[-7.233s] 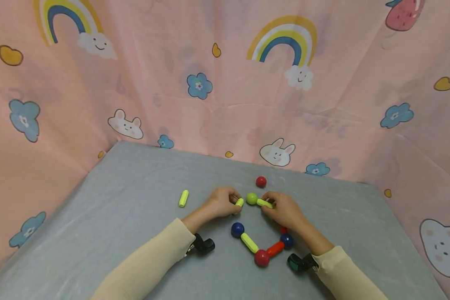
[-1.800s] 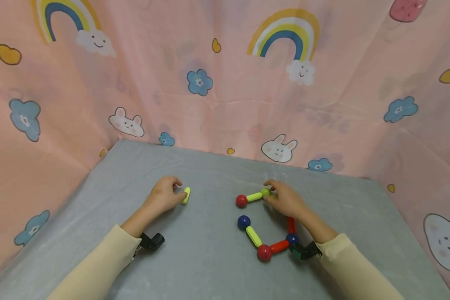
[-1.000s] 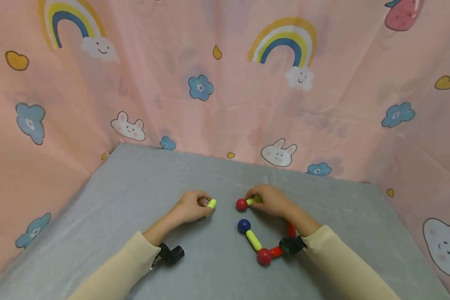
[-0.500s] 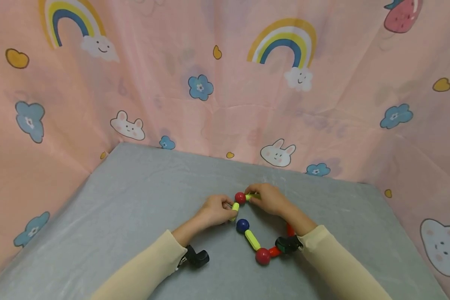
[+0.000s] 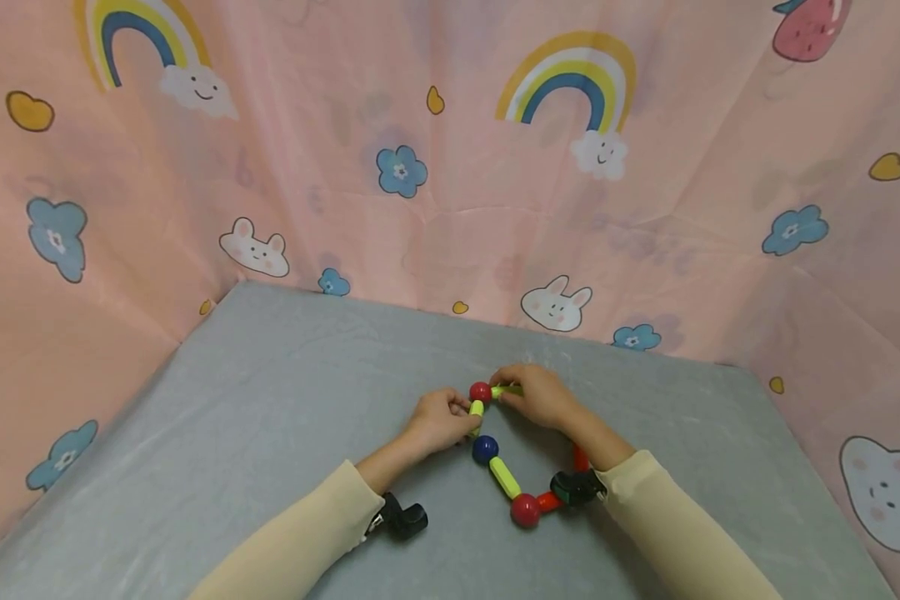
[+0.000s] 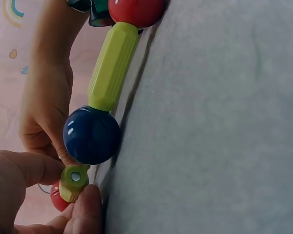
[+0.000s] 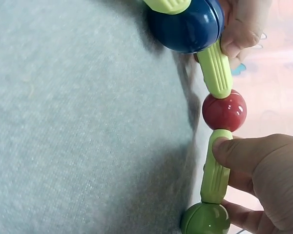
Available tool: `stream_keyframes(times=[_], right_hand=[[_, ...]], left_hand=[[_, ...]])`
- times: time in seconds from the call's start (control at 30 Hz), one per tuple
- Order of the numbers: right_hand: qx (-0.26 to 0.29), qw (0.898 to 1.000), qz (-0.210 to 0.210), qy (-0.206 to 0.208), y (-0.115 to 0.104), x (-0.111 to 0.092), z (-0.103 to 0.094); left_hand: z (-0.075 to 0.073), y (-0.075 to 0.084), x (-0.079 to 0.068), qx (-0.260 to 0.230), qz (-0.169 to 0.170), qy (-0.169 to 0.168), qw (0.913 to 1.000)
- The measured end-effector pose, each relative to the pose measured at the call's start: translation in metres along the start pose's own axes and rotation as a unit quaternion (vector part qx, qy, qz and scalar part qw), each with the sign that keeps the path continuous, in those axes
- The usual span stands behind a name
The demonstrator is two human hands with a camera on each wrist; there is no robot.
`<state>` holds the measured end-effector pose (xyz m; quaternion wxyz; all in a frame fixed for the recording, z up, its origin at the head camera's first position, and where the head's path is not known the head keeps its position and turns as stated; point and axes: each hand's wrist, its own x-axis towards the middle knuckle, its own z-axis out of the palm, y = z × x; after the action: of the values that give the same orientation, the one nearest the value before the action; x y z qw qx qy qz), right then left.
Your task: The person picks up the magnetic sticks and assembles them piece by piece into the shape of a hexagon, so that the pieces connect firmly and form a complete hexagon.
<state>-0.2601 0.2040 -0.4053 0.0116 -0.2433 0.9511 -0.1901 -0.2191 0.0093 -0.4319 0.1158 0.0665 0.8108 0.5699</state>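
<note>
My left hand (image 5: 437, 421) pinches a yellow-green magnetic stick (image 7: 216, 70) between thumb and fingers. One end of it meets a small red ball (image 5: 480, 392); its other end, a bare metal disc in the left wrist view, points towards a blue ball (image 5: 485, 450). My right hand (image 5: 543, 397) grips a second yellow-green stick (image 7: 215, 170), joined to that red ball and, at its far end, to a green ball (image 7: 206, 219). From the blue ball a third yellow-green stick (image 5: 505, 479) runs to a larger red ball (image 5: 526, 510).
A red stick (image 5: 549, 502) continues from the larger red ball, and another red stick (image 5: 581, 458) shows beneath my right forearm. The right wrist camera (image 5: 576, 487) covers their corner. Grey cloth (image 5: 307, 358) covers the table, with a pink printed curtain (image 5: 465, 183) behind.
My left hand took the loose stick from the left and carried it right to the small red ball. My right hand shifted from the green ball to the stick beside it.
</note>
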Motion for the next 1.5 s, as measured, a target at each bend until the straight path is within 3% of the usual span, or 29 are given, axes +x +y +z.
stream_keyframes(times=[0.27,0.43,0.57,0.67,0.8,1.03,1.23,1.5], right_hand=[[0.02,1.0,0.004,-0.016,0.006,-0.001,-0.007],[0.036,0.999,0.027,-0.014,0.011,-0.008,-0.018],[0.007,0.996,0.084,-0.02,0.014,-0.019,-0.03],[-0.024,0.989,0.141,-0.035,0.018,-0.029,-0.039],[-0.034,0.981,0.185,-0.057,0.027,-0.044,-0.045],[0.006,0.975,0.204,-0.084,0.039,-0.06,-0.038],[0.026,0.976,0.204,-0.075,0.036,-0.059,-0.032],[0.037,0.984,0.171,-0.035,0.028,-0.049,-0.02]], left_hand=[[0.003,0.002,0.005,-0.002,-0.003,-0.01,0.9999],[0.005,0.004,0.009,-0.001,0.006,-0.007,1.0],[0.008,0.004,0.01,0.011,0.004,-0.015,0.9998],[0.01,0.004,0.01,0.021,0.008,-0.012,0.9997],[0.011,0.004,0.008,0.04,0.012,-0.009,0.9991],[0.013,0.013,-0.011,0.153,0.012,-0.008,0.9881],[0.013,0.015,-0.013,0.158,0.003,-0.005,0.9874],[-0.013,0.005,-0.01,0.185,0.001,0.007,0.9826]])
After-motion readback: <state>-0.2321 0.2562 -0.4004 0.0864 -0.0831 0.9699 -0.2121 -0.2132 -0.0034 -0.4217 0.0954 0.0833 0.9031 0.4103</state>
